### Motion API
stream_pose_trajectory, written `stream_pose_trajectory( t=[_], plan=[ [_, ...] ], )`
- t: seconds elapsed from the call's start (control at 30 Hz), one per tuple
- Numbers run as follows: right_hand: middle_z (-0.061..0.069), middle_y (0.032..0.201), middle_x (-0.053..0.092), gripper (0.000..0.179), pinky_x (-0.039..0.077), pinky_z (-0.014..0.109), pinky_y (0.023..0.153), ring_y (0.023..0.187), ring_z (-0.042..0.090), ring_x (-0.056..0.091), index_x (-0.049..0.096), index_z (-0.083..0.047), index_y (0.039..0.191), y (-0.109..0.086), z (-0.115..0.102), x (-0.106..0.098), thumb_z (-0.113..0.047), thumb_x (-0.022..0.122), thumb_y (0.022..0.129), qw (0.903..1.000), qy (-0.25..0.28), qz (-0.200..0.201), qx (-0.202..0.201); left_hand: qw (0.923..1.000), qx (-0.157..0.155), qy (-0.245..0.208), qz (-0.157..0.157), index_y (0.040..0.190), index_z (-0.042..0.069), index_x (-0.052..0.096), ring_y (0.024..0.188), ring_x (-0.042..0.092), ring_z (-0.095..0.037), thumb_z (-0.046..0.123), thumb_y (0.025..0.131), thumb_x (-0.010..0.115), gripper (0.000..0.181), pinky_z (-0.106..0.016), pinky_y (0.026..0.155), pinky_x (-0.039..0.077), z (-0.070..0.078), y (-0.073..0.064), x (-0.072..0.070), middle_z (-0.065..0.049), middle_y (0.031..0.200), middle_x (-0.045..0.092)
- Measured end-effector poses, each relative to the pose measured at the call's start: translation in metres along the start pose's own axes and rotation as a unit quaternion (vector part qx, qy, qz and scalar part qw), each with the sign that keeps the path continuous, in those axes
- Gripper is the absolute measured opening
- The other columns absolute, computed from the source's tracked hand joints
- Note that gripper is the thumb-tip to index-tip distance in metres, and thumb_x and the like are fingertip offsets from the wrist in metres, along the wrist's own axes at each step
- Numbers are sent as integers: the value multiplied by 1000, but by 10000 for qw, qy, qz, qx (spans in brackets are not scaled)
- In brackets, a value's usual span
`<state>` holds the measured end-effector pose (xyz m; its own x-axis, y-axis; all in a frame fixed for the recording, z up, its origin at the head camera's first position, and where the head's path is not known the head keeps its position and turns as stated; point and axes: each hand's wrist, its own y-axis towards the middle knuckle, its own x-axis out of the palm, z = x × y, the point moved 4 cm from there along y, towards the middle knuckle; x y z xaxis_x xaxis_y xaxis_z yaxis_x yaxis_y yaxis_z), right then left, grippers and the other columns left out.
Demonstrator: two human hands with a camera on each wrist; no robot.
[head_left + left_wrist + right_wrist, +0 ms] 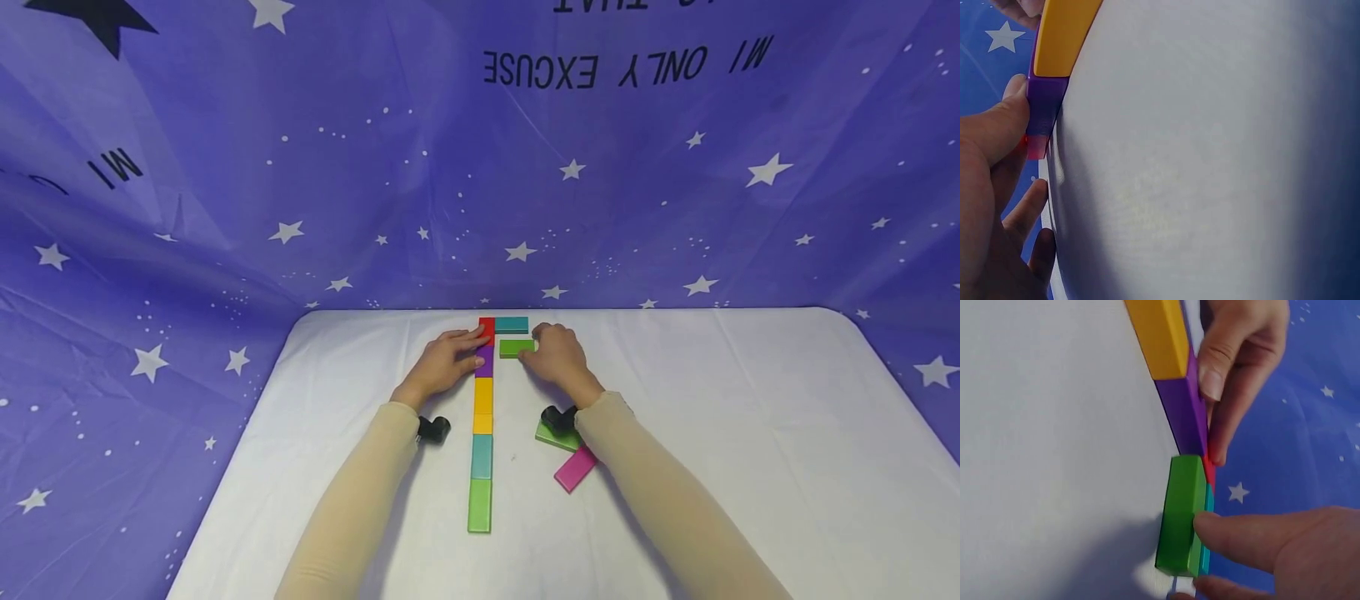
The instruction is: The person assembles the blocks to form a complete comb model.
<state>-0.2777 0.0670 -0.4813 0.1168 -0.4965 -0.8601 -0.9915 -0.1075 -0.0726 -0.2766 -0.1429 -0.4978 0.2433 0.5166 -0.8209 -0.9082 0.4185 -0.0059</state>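
A column of rectangular blocks runs up the table: a red block (487, 327), a purple block (483, 363), two yellow blocks, a teal block (482, 457) and a green end block (480, 506). My left hand (444, 362) touches the red and purple blocks from the left, its fingers fairly straight. A second teal block (512, 325) extends right from the red one. Just nearer than it, my right hand (558, 358) pinches a bright green block (1180, 512) at its right end. That block is apart from the purple one in the head view.
A loose green block (557, 437) and a pink block (576, 470) lie by my right forearm, partly covered by the wrist camera and sleeve. Behind the white table (750, 433) hangs a purple star-printed cloth (637, 183).
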Motion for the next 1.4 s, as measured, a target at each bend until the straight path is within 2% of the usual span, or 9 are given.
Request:
stream_pose_trajectory(
  t=[0.2, 0.53, 1.07, 1.27, 1.4],
  plan=[
    [11, 106, 68, 37, 51, 42, 89, 95, 27, 61, 69, 1, 121, 2, 5, -1, -17, 73, 89, 9989, 388, -221, -158, 10000, -42, 6, -22, 144, 22, 57, 145, 35, -25, 32, 98, 66, 48, -53, 121, 21, -1, 0, 0, 7, 156, 42],
    [13, 104, 70, 36, 51, 43, 89, 95, 28, 62, 71, 1, 120, 5, 3, 4, -17, 74, 88, 9980, 525, -81, -343, 10000, -17, -22, -18, 145, 22, 56, 145, 36, -27, 32, 98, 66, 49, -54, 120, 21, -1, -1, 1, 7, 157, 42],
    [12, 106, 70, 38, 51, 43, 92, 97, 28, 62, 70, 0, 121, 4, 2, 4, -19, 75, 89, 9967, 742, -144, -312, 10000, 28, -13, 15, 144, 22, 57, 145, 36, -27, 31, 98, 66, 48, -54, 120, 22, 0, -1, -1, 6, 156, 43],
    [13, 108, 70, 41, 50, 44, 92, 98, 28, 62, 67, -1, 125, -2, 9, -7, -22, 73, 89, 9932, 1111, -123, -324, 10000, 40, -9, -4, 143, 22, 57, 145, 35, -26, 33, 98, 66, 48, -53, 120, 22, -1, 0, -1, 7, 156, 42],
    [15, 111, 71, 42, 50, 45, 90, 101, 30, 63, 67, -1, 126, -15, 16, -22, -23, 72, 91, 9900, 1326, -22, -485, 10000, 84, -12, 4, 143, 21, 58, 145, 36, -26, 33, 98, 66, 48, -53, 120, 23, -1, 0, -1, 6, 156, 42]
  ],
)
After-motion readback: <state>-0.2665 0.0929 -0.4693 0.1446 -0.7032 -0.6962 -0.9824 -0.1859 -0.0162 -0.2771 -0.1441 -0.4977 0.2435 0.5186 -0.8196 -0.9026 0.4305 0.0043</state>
